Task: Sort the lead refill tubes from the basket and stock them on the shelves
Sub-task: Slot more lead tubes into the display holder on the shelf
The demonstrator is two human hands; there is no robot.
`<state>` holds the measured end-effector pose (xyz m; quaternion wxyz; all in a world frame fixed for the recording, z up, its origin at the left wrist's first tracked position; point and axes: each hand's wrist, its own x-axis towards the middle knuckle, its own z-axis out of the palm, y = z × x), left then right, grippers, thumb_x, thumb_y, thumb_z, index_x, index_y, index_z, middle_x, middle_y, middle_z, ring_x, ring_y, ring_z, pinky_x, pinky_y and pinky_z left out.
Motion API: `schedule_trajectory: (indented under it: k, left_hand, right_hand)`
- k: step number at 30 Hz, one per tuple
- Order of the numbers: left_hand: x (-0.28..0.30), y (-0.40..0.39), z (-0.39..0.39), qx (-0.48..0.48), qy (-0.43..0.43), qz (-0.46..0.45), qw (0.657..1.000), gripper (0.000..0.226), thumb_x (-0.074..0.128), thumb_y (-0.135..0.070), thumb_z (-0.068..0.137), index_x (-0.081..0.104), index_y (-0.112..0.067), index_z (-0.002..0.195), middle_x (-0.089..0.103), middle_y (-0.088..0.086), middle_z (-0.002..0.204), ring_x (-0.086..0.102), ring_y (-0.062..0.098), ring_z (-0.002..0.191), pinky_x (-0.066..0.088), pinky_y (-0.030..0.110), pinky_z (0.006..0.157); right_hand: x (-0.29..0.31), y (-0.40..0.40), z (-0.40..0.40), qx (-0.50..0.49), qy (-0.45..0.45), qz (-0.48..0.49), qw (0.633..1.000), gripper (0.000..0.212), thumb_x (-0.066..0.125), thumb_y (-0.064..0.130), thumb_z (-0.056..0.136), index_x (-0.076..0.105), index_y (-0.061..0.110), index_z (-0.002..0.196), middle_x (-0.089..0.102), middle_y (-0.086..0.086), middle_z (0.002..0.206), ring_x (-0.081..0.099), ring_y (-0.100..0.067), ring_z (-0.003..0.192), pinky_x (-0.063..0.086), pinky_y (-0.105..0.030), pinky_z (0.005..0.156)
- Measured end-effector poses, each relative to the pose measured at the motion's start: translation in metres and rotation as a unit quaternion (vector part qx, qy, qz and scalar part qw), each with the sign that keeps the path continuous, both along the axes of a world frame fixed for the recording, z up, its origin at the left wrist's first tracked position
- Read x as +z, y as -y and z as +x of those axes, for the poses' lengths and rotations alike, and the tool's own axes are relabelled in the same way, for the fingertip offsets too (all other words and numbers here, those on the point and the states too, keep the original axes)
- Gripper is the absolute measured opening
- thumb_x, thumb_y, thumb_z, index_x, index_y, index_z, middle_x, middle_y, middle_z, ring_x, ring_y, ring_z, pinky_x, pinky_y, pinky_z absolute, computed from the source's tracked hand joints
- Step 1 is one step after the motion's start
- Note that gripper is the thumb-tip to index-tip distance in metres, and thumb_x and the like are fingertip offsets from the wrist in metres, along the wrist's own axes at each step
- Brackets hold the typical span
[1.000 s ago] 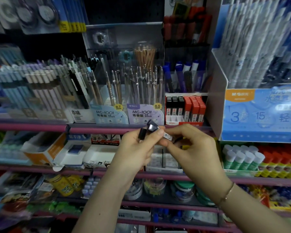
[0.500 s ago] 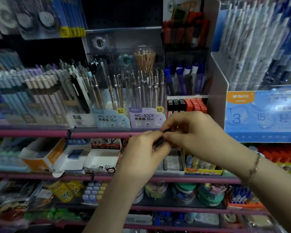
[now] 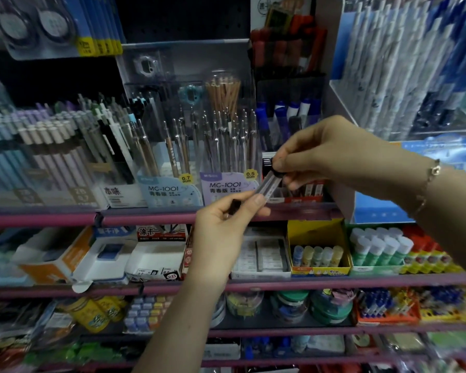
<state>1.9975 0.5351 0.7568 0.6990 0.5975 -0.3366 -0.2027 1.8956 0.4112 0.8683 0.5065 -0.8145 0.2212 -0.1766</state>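
Observation:
A clear lead refill tube with a black cap slants in front of the upper shelf. My right hand pinches its capped top end. My left hand is just below, its thumb and fingertip at the tube's lower end. A second, dark tube is tucked in the left hand's fingers. Behind my right hand, a small box of red and black refill tubes stands on the upper shelf, mostly hidden. No basket is in view.
Clear holders of mechanical pencils stand left of the refill box, and a tall blue pen display stands right of it. The shelf below holds eraser boxes, a yellow box and glue sticks. A pink shelf rail runs across.
My right hand has risen up and to the right, drawing the clear tube out from the left hand's grip. The left hand stayed low near the shelf rail.

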Motion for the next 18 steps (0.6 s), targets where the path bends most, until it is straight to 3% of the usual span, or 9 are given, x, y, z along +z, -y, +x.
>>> schedule_trajectory:
  k: [1, 2, 3, 4, 6, 7, 11, 14, 18]
  left_hand:
    - [0.000, 0.003, 0.000, -0.005, -0.026, -0.002, 1.000, 0.020, 0.066, -0.031, 0.084, 0.071, -0.024, 0.102, 0.075, -0.001, 0.085, 0.054, -0.002, 0.045, 0.042, 0.025, 0.052]
    - [0.000, 0.006, -0.001, -0.009, -0.040, -0.001, 0.999, 0.022, 0.065, -0.028, 0.086, 0.069, -0.022, 0.106, 0.075, -0.002, 0.087, 0.033, -0.005, 0.043, 0.049, 0.033, 0.057]
    - [-0.001, 0.009, -0.001, -0.005, -0.029, 0.006, 1.000, 0.021, 0.063, -0.028, 0.088, 0.068, -0.022, 0.108, 0.075, -0.005, 0.087, 0.046, 0.005, 0.088, 0.052, 0.038, 0.068]
    - [-0.003, 0.010, -0.001, 0.006, 0.003, 0.015, 1.000, 0.018, 0.062, -0.029, 0.089, 0.067, -0.027, 0.106, 0.075, -0.008, 0.084, 0.063, 0.008, 0.067, 0.051, 0.036, 0.073]
    - [-0.008, 0.013, -0.002, 0.026, 0.091, 0.033, 0.995, 0.016, 0.059, -0.031, 0.091, 0.066, -0.035, 0.105, 0.072, -0.013, 0.072, 0.063, -0.001, 0.062, 0.046, 0.011, 0.070]
    - [-0.010, 0.014, -0.002, 0.027, 0.124, 0.047, 0.991, 0.019, 0.058, -0.031, 0.092, 0.066, -0.036, 0.109, 0.069, -0.013, 0.066, 0.061, -0.001, 0.060, 0.044, 0.006, 0.065]
    - [-0.016, 0.019, 0.000, -0.003, 0.231, 0.133, 0.964, 0.035, 0.052, -0.034, 0.095, 0.053, -0.042, 0.129, 0.059, -0.014, 0.054, 0.055, -0.004, 0.050, 0.040, 0.009, 0.048]
    - [-0.013, 0.024, 0.001, -0.016, 0.284, 0.168, 0.944, 0.040, 0.049, -0.037, 0.096, 0.044, -0.045, 0.135, 0.062, -0.011, 0.066, 0.058, 0.000, 0.058, 0.050, 0.020, 0.056]
    - [-0.013, 0.032, 0.000, -0.015, 0.277, 0.207, 0.938, 0.046, 0.046, -0.042, 0.097, 0.033, -0.045, 0.140, 0.064, -0.006, 0.066, 0.064, 0.007, 0.064, 0.056, 0.035, 0.067]
  right_hand:
    - [0.002, 0.002, 0.002, -0.012, -0.006, -0.034, 0.999, 0.004, 0.070, 0.005, 0.079, 0.071, 0.001, 0.079, 0.072, -0.010, 0.069, 0.068, -0.013, 0.056, 0.054, -0.016, 0.053]
    - [0.003, 0.004, 0.004, -0.030, -0.015, -0.084, 0.996, 0.004, 0.071, 0.007, 0.079, 0.071, 0.003, 0.077, 0.072, -0.009, 0.068, 0.069, -0.012, 0.056, 0.054, -0.016, 0.052]
    - [0.004, 0.007, 0.007, -0.054, -0.026, -0.146, 0.987, 0.006, 0.071, 0.009, 0.080, 0.071, 0.005, 0.075, 0.072, -0.007, 0.065, 0.069, -0.011, 0.054, 0.054, -0.015, 0.052]
    - [0.005, 0.011, 0.010, -0.079, -0.040, -0.210, 0.974, 0.008, 0.071, 0.010, 0.080, 0.071, 0.008, 0.073, 0.071, -0.005, 0.062, 0.068, -0.009, 0.052, 0.053, -0.012, 0.050]
    - [0.005, 0.015, 0.015, -0.109, -0.065, -0.299, 0.946, 0.012, 0.068, 0.011, 0.080, 0.071, 0.009, 0.068, 0.070, -0.003, 0.058, 0.064, -0.004, 0.046, 0.050, -0.008, 0.046]
    - [0.003, 0.016, 0.018, -0.116, -0.078, -0.319, 0.937, 0.014, 0.066, 0.010, 0.080, 0.071, 0.008, 0.067, 0.069, -0.004, 0.057, 0.063, -0.002, 0.045, 0.049, -0.008, 0.046]
    - [-0.002, 0.019, 0.026, -0.138, -0.109, -0.340, 0.924, 0.015, 0.062, 0.008, 0.080, 0.072, 0.005, 0.068, 0.068, -0.005, 0.053, 0.060, 0.004, 0.047, 0.044, -0.005, 0.042]
    - [-0.006, 0.022, 0.029, -0.155, -0.126, -0.345, 0.917, 0.015, 0.061, 0.007, 0.080, 0.072, 0.005, 0.070, 0.067, -0.005, 0.054, 0.060, 0.005, 0.047, 0.044, -0.007, 0.043]
    - [-0.006, 0.023, 0.031, -0.166, -0.139, -0.351, 0.911, 0.010, 0.063, 0.012, 0.081, 0.070, 0.007, 0.075, 0.066, -0.005, 0.053, 0.062, -0.006, 0.046, 0.050, -0.013, 0.046]
